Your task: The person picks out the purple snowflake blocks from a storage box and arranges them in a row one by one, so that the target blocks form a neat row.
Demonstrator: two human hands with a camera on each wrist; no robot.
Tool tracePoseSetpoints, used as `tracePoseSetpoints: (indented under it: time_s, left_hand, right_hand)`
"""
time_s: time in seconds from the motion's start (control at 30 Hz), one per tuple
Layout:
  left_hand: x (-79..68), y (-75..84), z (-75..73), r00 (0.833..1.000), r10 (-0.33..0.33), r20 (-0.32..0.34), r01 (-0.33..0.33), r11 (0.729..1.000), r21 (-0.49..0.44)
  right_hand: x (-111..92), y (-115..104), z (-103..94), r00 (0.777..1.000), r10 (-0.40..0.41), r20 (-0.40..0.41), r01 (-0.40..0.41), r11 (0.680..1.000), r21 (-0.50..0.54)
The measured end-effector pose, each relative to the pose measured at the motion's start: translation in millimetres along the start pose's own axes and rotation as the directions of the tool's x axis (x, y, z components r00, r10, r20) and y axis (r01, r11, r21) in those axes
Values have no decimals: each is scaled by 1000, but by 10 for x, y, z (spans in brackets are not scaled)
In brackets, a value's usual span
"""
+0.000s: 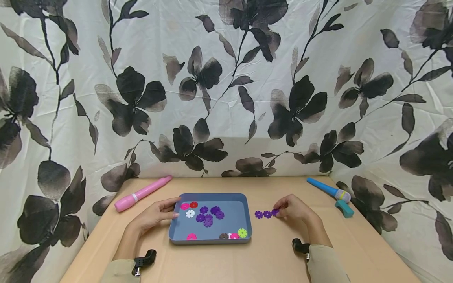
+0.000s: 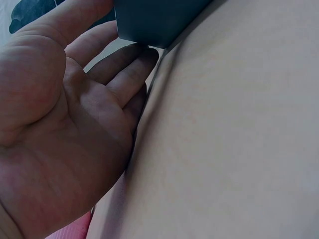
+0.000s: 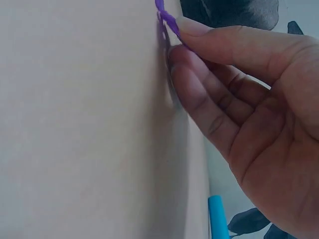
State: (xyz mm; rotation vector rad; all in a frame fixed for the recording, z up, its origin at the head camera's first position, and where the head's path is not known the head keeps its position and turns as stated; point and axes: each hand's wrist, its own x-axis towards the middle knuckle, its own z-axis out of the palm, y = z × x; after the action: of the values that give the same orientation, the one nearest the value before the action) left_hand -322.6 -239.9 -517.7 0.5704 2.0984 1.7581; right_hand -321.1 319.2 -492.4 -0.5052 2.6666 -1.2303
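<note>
Tray [image 1: 230,226] held by left hand [image 1: 150,217], purple flower [image 1: 275,212] pinched in right hand [image 1: 294,208]

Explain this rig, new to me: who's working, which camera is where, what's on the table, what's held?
No robot: a person works bare-handed. The wide picture comes from a head camera looking forward and down; the close ones come from a camera on each wrist. On the table sits a tray holding coloured discs. A pink stick lies to its left, a blue mic and a teal block to its right. The left hand touches the tray's left side. The right hand pinches a purple disc, at the end of a row with two more purple discs; whether they're joined is unclear.
</note>
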Motion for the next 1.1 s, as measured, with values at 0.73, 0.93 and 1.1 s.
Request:
tracePoseSetpoints:
  time_s: [0.73,0.93,1.1]
  left_hand:
    - [-3,-9,5,1000,1,-11,-1,1000,18]
    - [-3,-7,8,1000,7,-12,-7,1000,23]
    - [-5,-12,1,1000,4,-14,-4,1000,21]
  right_hand:
    - [6,12,2,999,37,-7,-37,999,12]
    - [27,-104,8,989,30,-144,-38,998,-55]
    - [84,-252,60,963,-46,-266,29,997,-68]
